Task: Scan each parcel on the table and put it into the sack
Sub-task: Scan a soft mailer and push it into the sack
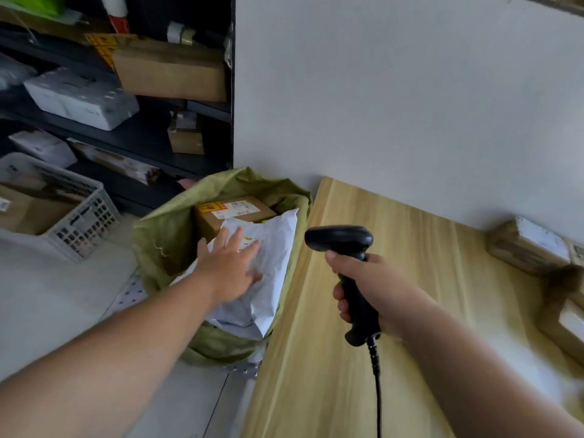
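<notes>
The mouth of the sack (pixel 164 235) is nearly plugged: a white mailer (pixel 273 248) lies across it under the flat left hand (pixel 230 267), with a cardboard box (pixel 234 210) at the far side. Over the left part of the table (pixel 436 273) the right hand (pixel 376 289) grips a scanner (pixel 339 238); beyond it, bare wood runs to brown parcels (pixel 518 251) at the right end.

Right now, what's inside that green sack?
A cardboard box and a white mailer bag partly over it, under the left hand. Anything deeper in the sack is covered.

L hand (pixel 229 263) flat, fingers spread, on white mailer (pixel 268 248) in green sack (pixel 164 235), box (pixel 234 210) behind it. R hand (pixel 373 292) grips scanner (pixel 341 241) over table (pixel 395 279); boxes (pixel 531 248) at R edge.
</notes>
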